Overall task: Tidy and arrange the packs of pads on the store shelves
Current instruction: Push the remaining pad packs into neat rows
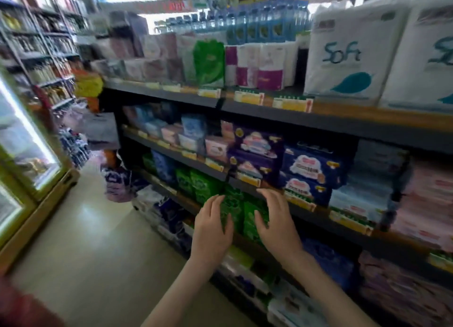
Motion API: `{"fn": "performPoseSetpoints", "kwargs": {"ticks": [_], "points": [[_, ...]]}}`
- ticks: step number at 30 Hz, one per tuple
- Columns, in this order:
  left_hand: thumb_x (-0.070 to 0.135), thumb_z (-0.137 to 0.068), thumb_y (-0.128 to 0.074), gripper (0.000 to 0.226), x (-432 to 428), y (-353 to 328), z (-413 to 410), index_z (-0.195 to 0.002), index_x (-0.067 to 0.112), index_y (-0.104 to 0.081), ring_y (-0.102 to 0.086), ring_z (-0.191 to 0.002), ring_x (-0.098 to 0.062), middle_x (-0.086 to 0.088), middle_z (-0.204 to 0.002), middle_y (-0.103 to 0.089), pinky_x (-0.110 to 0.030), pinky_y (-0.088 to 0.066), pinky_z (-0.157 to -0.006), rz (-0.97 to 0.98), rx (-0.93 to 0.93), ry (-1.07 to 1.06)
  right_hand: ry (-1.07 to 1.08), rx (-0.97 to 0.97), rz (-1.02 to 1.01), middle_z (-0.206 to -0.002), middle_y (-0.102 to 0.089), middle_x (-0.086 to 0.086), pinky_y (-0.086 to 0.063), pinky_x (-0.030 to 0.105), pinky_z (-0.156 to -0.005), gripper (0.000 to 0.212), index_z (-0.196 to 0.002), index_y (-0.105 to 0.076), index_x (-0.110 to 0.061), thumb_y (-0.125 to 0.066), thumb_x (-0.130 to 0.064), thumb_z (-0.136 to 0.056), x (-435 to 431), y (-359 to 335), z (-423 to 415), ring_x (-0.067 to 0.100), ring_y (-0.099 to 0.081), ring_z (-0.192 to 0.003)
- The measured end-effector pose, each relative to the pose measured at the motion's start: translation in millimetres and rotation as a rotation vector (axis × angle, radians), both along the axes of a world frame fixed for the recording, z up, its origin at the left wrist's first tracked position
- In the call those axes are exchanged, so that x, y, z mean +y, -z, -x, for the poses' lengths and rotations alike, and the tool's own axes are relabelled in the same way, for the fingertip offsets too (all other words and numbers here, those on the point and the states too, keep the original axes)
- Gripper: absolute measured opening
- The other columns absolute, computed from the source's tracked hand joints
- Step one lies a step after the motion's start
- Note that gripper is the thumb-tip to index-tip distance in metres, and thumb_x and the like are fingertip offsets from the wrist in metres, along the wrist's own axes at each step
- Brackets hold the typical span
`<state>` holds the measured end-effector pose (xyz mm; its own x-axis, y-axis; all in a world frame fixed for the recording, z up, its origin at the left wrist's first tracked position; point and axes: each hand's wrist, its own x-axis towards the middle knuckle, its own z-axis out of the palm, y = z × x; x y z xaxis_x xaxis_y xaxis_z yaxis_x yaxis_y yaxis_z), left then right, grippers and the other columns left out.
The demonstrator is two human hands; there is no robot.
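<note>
Green packs of pads [239,208] stand in a row on a lower shelf [247,243] of the dark store rack. My left hand [213,225] lies with straight fingers against the left side of these green packs. My right hand [275,219] is spread on their right side, its fingertips reaching up to the shelf edge above. Neither hand curls round a pack. More green packs [196,183] continue to the left. On the shelf above sit dark blue and purple packs [304,172] and pink ones [217,149].
The top shelf carries tissue rolls [259,65] and big white "Soft" bundles [353,54]. Pink stacks [429,199] fill the right end. A lit glass-door cooler [27,140] stands left of the aisle floor [93,241]. Bags lie at the aisle's far end.
</note>
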<state>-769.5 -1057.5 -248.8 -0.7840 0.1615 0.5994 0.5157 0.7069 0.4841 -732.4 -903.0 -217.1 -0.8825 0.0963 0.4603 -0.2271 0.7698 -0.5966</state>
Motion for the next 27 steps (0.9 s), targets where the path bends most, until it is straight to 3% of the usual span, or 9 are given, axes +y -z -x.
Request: {"fn": "performPoseSetpoints", "kwargs": {"ticks": [5, 10, 14, 19, 23, 25, 27], "points": [[0.009, -0.085, -0.065, 0.045, -50.9, 10.5, 79.8, -0.126, -0.002, -0.053, -0.058, -0.111, -0.032, -0.017, -0.123, -0.058, -0.046, -0.051, -0.093, -0.008, 0.044, -0.071, -0.057, -0.031, -0.004, -0.140, -0.031, -0.005, -0.014, 0.012, -0.103, 0.051, -0.141, -0.031, -0.019, -0.052, -0.020, -0.094, -46.3, 3.7, 90.2, 0.004, -0.021, -0.132], [0.025, -0.089, -0.049, 0.047, -82.1, 18.1, 195.4, -0.127, -0.001, -0.051, -0.054, -0.117, -0.033, -0.016, -0.127, -0.055, -0.047, -0.047, -0.097, 0.020, 0.067, -0.127, -0.075, -0.052, 0.112, -0.144, -0.027, -0.002, -0.021, 0.017, -0.103, 0.058, -0.143, -0.026, -0.020, -0.055, -0.018, -0.092, -83.1, 8.7, 207.9, 0.009, -0.025, -0.133], [0.017, -0.085, -0.064, 0.053, -97.6, 5.0, 281.0, -0.133, 0.001, -0.047, -0.051, -0.121, -0.033, -0.015, -0.130, -0.053, -0.047, -0.043, -0.099, 0.098, 0.063, -0.084, 0.034, -0.012, 0.203, -0.146, -0.028, 0.009, -0.024, 0.026, -0.106, 0.069, -0.145, -0.021, -0.012, -0.061, -0.013, -0.089, -103.8, -9.1, 302.2, 0.022, -0.025, -0.135], [0.021, -0.086, -0.054, 0.055, -127.7, -14.6, 360.4, -0.137, 0.005, -0.039, -0.050, -0.120, -0.035, -0.017, -0.132, -0.051, -0.050, -0.044, -0.100, 0.161, 0.097, -0.007, 0.171, -0.029, -0.077, -0.157, -0.004, 0.008, -0.005, 0.031, -0.111, 0.083, -0.149, 0.000, -0.011, -0.058, -0.023, -0.091, -127.2, -29.9, 390.7, 0.026, -0.005, -0.141], [0.016, -0.079, -0.056, 0.062, -142.6, -24.5, 416.1, -0.138, 0.013, -0.037, -0.052, -0.115, -0.042, -0.020, -0.133, -0.049, -0.054, -0.047, -0.090, 0.200, 0.105, 0.136, 0.342, -0.132, -0.261, -0.157, 0.013, 0.005, -0.010, 0.038, -0.114, 0.086, -0.150, 0.008, -0.018, -0.054, -0.032, -0.092, -135.8, -20.1, 434.0, 0.031, -0.003, -0.142], [0.012, -0.075, -0.066, 0.064, -148.6, -23.7, 442.5, -0.134, 0.012, -0.043, -0.054, -0.111, -0.045, -0.024, -0.131, -0.052, -0.056, -0.048, -0.086, 0.268, 0.128, 0.210, 0.422, -0.182, -0.256, -0.157, 0.007, 0.006, -0.014, 0.041, -0.113, 0.085, -0.150, 0.000, -0.019, -0.058, -0.031, -0.089, -139.5, -18.3, 444.9, 0.032, -0.006, -0.141], [0.011, -0.076, -0.070, 0.063, -151.4, -21.6, 458.8, -0.135, 0.012, -0.045, -0.050, -0.117, -0.046, -0.025, -0.134, -0.048, -0.056, -0.045, -0.090, 0.322, 0.141, 0.262, 0.466, -0.178, -0.217, -0.152, -0.014, 0.011, -0.020, 0.041, -0.109, 0.080, -0.146, -0.015, -0.013, -0.064, -0.028, -0.085, -137.6, -20.0, 446.3, 0.032, -0.017, -0.135]]}}
